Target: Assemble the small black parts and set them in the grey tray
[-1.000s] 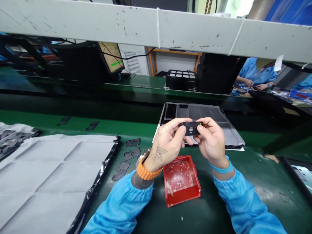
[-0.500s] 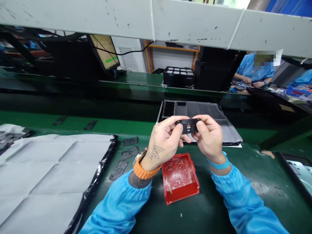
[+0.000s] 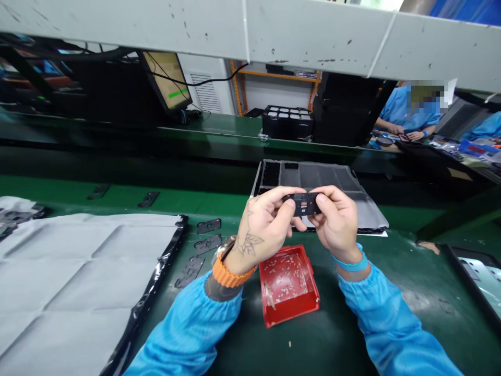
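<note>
Between both hands I hold a small black plastic part (image 3: 305, 204) with cut-outs, raised above the bench. My left hand (image 3: 270, 216) grips its left end between thumb and fingers; my right hand (image 3: 335, 216) pinches the right end the same way. Below them stands a red plastic bin (image 3: 287, 277) with many tiny pale pieces scattered on its floor. Left of my left wrist, several similar black parts (image 3: 209, 244) lie loose on the green bench. Behind my hands is a tray with a translucent sheet (image 3: 332, 180), holding some black parts at its left side.
A large tray covered in a pale sheet (image 3: 78, 261) fills the left side. Two black parts lie farther back at left. A grey beam (image 3: 313, 39) crosses overhead. A monitor (image 3: 168, 81) stands behind the bench, and a co-worker in blue (image 3: 409, 112) sits at back right.
The black part has tilted slightly in my fingers. Both hands stay nearly in place, and the bin and loose parts have not moved.
</note>
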A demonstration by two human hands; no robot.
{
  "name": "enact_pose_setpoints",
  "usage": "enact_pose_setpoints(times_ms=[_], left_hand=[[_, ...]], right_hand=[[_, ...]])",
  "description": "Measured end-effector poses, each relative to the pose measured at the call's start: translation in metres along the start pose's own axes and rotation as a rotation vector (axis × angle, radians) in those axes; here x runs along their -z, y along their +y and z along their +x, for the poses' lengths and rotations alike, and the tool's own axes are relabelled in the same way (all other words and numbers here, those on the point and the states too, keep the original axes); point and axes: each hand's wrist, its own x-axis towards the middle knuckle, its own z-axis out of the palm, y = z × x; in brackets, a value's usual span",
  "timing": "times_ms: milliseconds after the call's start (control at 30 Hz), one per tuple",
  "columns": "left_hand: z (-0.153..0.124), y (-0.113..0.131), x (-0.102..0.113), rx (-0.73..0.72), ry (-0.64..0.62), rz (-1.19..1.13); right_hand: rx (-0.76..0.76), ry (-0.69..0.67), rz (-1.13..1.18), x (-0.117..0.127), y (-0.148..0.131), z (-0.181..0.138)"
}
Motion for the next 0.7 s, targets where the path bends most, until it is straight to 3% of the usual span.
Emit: enact_pose_setpoints(times_ms=[100,267,467,700], left_hand=[[-0.001,-0.002,-0.002,0.015,-0.011,-0.017],[-0.003,-0.005,-0.008,0.061,-0.033,-0.063],[0.0,-0.008,-0.01,0.13,-0.052,-0.156],[0.004,-0.007,-0.01,0.162,0.011,-0.188]], right_hand=[[0.023,0.009,-0.026,0.001,0.002,-0.001],[0.159,0.141,-0.14,0.003,0.009,-0.003],[0.111,0.19,-0.124,0.006,0.014,-0.004],[0.237,0.117,-0.134,0.005,0.012,-0.006]])
